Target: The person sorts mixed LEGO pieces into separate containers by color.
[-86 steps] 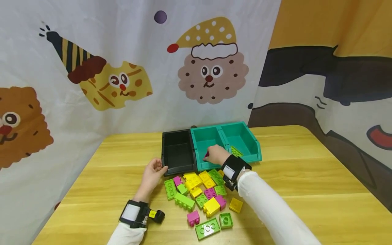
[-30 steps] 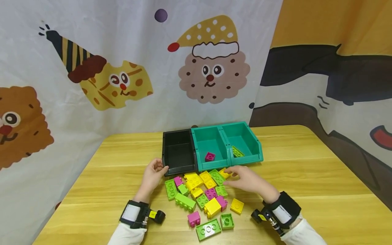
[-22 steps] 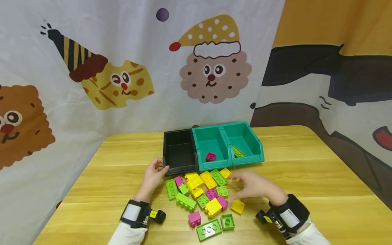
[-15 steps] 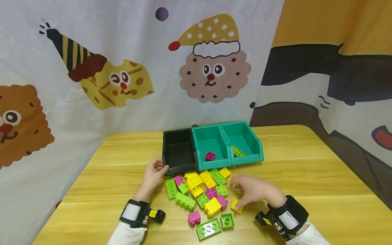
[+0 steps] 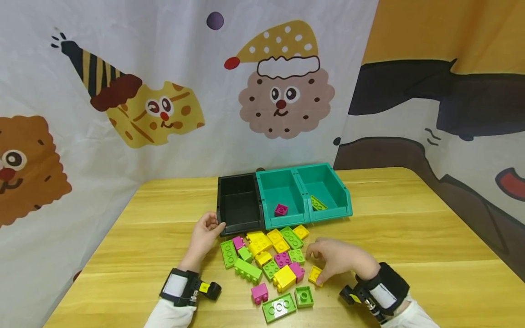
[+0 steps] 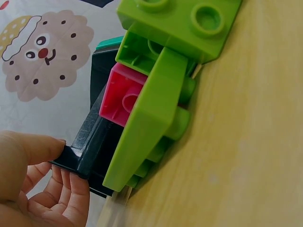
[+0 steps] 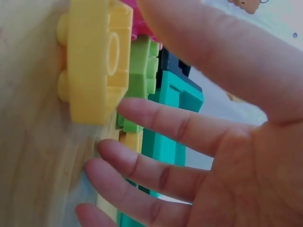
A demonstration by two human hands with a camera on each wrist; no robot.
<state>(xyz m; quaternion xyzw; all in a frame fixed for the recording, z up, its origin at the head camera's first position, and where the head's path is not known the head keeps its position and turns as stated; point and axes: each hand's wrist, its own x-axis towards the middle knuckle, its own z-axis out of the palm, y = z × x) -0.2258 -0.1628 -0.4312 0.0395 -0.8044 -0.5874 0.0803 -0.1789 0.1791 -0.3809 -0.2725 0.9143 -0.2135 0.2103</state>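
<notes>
My left hand (image 5: 206,234) pinches the front left corner of the black storage bin (image 5: 239,228), thumb on top of the rim and fingers below, as the left wrist view also shows. My right hand (image 5: 340,259) is low over the table at the right of the pile. Its thumb overlaps a small yellow building brick (image 5: 314,274) in the head view. The right wrist view has the fingers extended, with the index fingertip (image 7: 130,108) at the brick's lower corner; the thumb tip is out of frame. That brick lies hollow side up on the table.
Loose green, pink and yellow bricks (image 5: 248,269) lie in front of the bins. The middle teal bin (image 5: 268,187) holds one magenta brick (image 5: 280,209); the right teal bin (image 5: 342,202) holds a green one (image 5: 317,203). A printed curtain (image 5: 172,159) hangs behind the table (image 5: 135,237).
My right hand has let go of the magenta brick in the middle teal bin, come back past the pile, and moved down to the small yellow brick. My left hand has stayed on the black bin.
</notes>
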